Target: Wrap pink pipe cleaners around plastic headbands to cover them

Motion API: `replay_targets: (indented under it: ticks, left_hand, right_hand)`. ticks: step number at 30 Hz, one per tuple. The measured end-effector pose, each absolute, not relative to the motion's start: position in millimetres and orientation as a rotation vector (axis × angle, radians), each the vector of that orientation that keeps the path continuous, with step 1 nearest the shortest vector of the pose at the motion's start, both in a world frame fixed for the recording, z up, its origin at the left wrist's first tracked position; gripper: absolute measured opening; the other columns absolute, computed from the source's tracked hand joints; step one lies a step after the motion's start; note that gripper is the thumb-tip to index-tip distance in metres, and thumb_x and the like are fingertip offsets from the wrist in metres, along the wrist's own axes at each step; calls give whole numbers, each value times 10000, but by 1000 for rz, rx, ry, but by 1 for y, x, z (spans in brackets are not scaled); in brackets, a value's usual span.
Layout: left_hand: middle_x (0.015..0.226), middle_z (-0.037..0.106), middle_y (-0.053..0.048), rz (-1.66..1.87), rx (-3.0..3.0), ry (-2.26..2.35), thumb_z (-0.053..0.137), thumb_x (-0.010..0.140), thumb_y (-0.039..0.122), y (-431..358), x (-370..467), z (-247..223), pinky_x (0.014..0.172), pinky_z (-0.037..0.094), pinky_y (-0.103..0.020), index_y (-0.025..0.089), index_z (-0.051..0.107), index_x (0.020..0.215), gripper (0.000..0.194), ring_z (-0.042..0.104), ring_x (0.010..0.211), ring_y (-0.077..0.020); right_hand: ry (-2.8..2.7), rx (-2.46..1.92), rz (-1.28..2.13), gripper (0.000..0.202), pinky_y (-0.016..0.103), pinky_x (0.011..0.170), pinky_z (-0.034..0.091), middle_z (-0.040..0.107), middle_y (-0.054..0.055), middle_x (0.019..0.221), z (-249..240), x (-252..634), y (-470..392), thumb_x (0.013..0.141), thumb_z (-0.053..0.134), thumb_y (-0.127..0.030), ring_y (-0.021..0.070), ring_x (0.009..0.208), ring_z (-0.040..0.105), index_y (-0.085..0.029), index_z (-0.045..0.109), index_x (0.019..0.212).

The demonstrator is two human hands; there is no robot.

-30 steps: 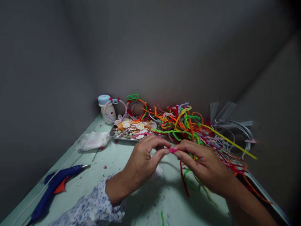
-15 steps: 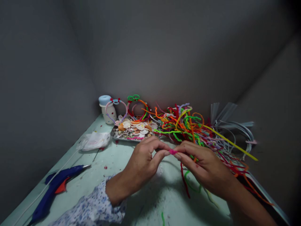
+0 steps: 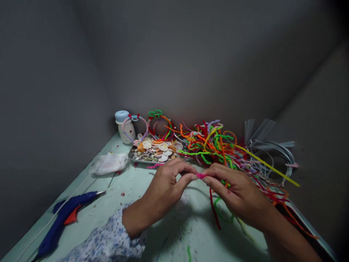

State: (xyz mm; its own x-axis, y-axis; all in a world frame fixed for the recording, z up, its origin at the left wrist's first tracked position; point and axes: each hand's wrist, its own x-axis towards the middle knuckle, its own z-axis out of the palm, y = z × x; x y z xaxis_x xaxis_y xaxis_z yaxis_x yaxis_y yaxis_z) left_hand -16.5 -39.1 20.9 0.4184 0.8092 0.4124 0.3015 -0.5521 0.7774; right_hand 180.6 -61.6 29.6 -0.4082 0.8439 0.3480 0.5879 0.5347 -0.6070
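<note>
A short length of pink pipe cleaner [image 3: 201, 175] shows between the fingertips of both hands, just above the pale green table [image 3: 128, 189]. My left hand [image 3: 166, 185] pinches its left end; more pink stem [image 3: 154, 166] trails out to the left past that hand. My right hand [image 3: 234, 187] pinches the right end, with red and green stems [image 3: 214, 209] hanging under its palm. Behind the hands lies a big tangle of coloured pipe cleaners [image 3: 215, 145].
A metal tray of seashells [image 3: 152, 151] sits at the back, with hoop headbands [image 3: 136, 123] and a small white jar with a blue lid [image 3: 122, 125] behind it. A blue glue gun [image 3: 64, 214] and crumpled plastic bag [image 3: 109, 162] lie left. White plastic headbands [image 3: 272, 153] are stacked right.
The loose pink tail left of my left hand has swung lower, off the shell tray toward the table. Both hands hold nearly the same place, fingers shifting slightly on the pink stem.
</note>
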Motion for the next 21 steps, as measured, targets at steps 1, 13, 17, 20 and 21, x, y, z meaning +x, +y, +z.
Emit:
replay_targets:
  ticks: [1, 13, 17, 20, 21]
  left_hand:
    - [866, 658, -16, 1060, 2064, 938, 566, 891, 236, -39, -17, 21, 789, 438, -267, 188, 676, 859, 125, 592, 854, -145]
    - [896, 656, -23, 1045, 2027, 942, 568, 882, 229, -38, -17, 21, 817, 441, -278, 184, 658, 889, 101, 589, 877, -155]
    - [862, 642, -15, 1033, 2051, 955, 564, 883, 214, -38, -17, 22, 791, 431, -268, 179, 650, 842, 101, 580, 854, -149]
    - [847, 641, -14, 1018, 2061, 954, 552, 889, 219, -39, -17, 22, 781, 430, -266, 180, 644, 832, 115, 581, 843, -150]
    - [845, 642, -15, 1008, 2059, 953, 548, 891, 223, -39, -18, 22, 780, 432, -267, 180, 642, 831, 120, 582, 844, -153]
  right_hand:
    - [-2143, -1158, 526, 182, 252, 702, 462, 669, 21, 849, 30, 180, -62, 937, 499, -248, 158, 788, 617, -237, 678, 966]
    - [-2134, -1154, 509, 163, 248, 709, 453, 659, 15, 868, 29, 179, -62, 940, 495, -238, 148, 804, 608, -232, 657, 933]
    - [-2136, -1151, 514, 176, 255, 698, 458, 659, 23, 849, 29, 179, -62, 942, 490, -246, 153, 787, 606, -228, 665, 931]
    - [-2137, -1161, 521, 199, 263, 689, 466, 665, 34, 847, 29, 178, -62, 945, 479, -266, 162, 781, 609, -227, 673, 940]
    - [-2139, -1164, 521, 205, 264, 688, 468, 666, 36, 844, 29, 178, -62, 946, 476, -272, 164, 778, 609, -226, 676, 941]
